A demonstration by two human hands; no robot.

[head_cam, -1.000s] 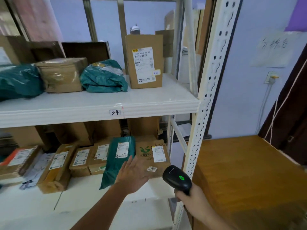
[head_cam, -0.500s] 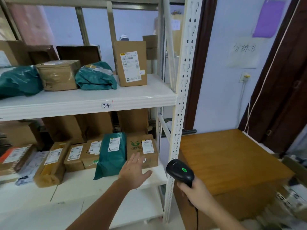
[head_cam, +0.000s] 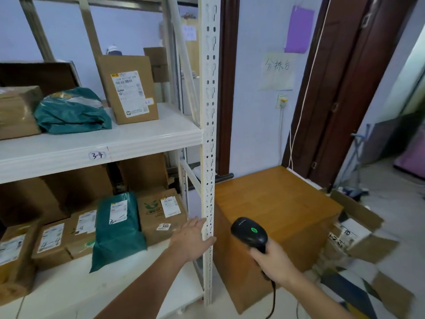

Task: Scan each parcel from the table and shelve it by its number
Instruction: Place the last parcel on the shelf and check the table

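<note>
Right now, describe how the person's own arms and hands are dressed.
Both forearms are bare to the bottom edge of the picture: no sleeve or cuff shows. The left hand and the right hand wear no gloves. No watch, ring or wristband is visible on either.

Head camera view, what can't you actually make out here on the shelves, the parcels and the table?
- Print on the upright box's label: too small to read.
- Parcels at the far left of the lower shelf: cut off by the picture's edge.
- Open carton on the floor: blurred, contents unclear.
- Scanner handle: hidden inside the right hand.
- Table: near side cut off behind the shelf post; left hand empty.
</note>
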